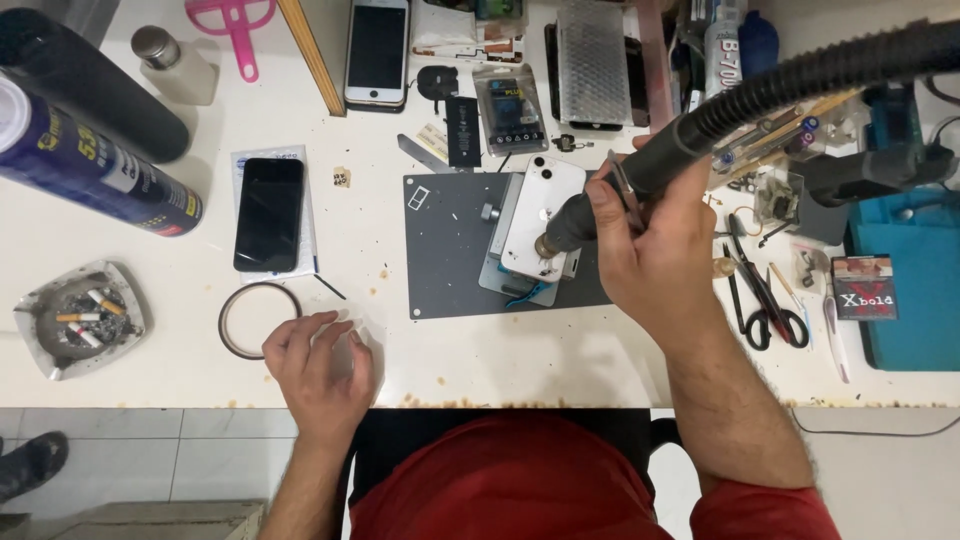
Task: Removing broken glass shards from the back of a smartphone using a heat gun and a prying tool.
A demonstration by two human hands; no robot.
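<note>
Hot-air nozzle, rigid, light but tugged by its stiff ribbed hose, clasped at the black handle in right hand, tweezers pinched alongside; tip held just over white phone, fragile and slick, clamped on grey mat. Left hand loosely curled, empty, resting beside tape ring.

The phone lies back-up on a holder on the work mat. Left of the mat lies another phone, with a tape ring in front of it. Scissors lie right of the mat, an ashtray far left.
</note>
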